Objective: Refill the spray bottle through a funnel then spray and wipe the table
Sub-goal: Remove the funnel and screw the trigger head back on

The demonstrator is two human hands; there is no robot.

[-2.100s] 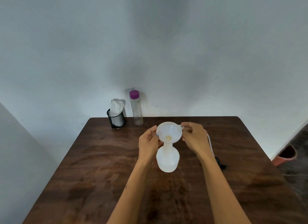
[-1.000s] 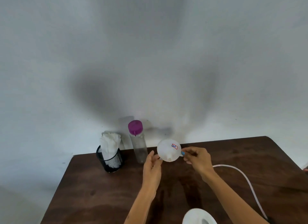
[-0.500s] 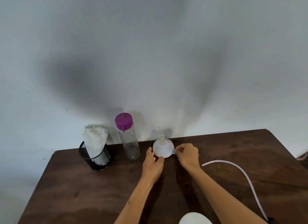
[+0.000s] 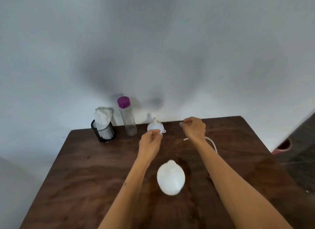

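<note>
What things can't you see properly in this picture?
All in the head view:
- Spray bottle: motion blur smears its neck, so whether liquid is inside is unclear.
- Clear tube: the right forearm covers most of it.
- Funnel: the left hand hides its near rim.
- Red pot: partly hidden behind the table edge.

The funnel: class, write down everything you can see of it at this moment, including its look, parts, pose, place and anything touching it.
The funnel is small, white and looks like plastic. It stands upside down near the table's far edge, wide mouth down and narrow spout pointing up, with a small loop tab jutting from its rim on the right. It sits right of the clear bottle with the purple cap. The left hand is at its near rim; actual contact cannot be told. The right hand is apart from it.
</note>
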